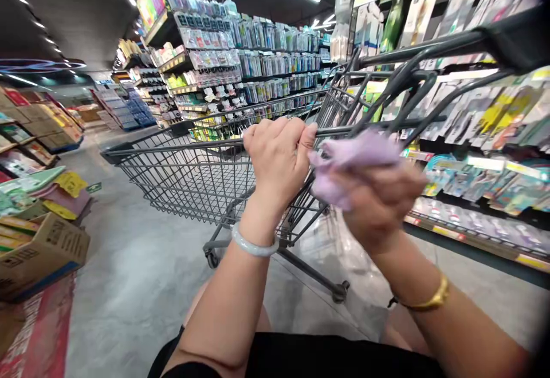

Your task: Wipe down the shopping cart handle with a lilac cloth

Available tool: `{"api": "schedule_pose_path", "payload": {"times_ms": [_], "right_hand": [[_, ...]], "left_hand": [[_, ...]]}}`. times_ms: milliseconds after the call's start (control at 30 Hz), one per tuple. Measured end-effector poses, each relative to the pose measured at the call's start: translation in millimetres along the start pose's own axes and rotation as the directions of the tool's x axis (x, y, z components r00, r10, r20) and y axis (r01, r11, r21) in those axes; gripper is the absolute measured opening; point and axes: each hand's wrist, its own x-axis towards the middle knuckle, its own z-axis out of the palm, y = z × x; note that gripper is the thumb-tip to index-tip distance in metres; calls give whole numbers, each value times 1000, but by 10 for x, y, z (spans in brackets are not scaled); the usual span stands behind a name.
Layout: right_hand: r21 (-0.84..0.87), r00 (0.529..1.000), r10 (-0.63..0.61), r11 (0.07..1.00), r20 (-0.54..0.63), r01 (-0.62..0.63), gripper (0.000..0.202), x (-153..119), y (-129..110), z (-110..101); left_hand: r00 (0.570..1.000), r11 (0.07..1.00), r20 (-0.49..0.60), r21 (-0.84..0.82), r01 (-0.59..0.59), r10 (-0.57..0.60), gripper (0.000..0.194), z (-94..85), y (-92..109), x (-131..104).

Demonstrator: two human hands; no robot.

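Crumpled lilac cloth [356,157] sits bunched in the right hand [378,200], fingers closed around it, just beside the left hand [279,157], which is clenched on the grey wire shopping cart [180,177] handle; stocked store shelves [481,137] stand to the right.

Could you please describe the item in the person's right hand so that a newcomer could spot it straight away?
Start at the dark grey wire shopping trolley in the aisle, whose rail the left hand grips. Just right of that hand, the right hand holds a crumpled pale lilac cloth, blurred, the only soft, lilac thing among the metal bars.
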Motion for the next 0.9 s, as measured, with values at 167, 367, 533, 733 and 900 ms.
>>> {"api": "schedule_pose_path", "payload": {"times_ms": [167, 367, 533, 733, 900], "right_hand": [[160, 922, -268, 960, 281, 230, 7, -593, -602, 294], [81, 961, -162, 986, 225, 147, 13, -329, -340, 147], [51, 981, -65, 997, 186, 56, 22, -260, -338, 131], [361, 870, -373, 898, 324, 251, 23, -720, -595, 344], [337, 916, -207, 937, 343, 86, 18, -556, -328, 319]], "left_hand": [[997, 999, 75, -48, -5, 8, 49, -29, -74, 41], [996, 998, 77, -49, 48, -44, 49, -8, -141, 64], [997, 996, 58, -64, 57, -53, 49, -8, -194, 63], [1000, 997, -17, -79, 5, -7, 53, -39, -356, 62], [999, 994, -27, -101, 35, -38, 52, -80, -472, 32]]}}
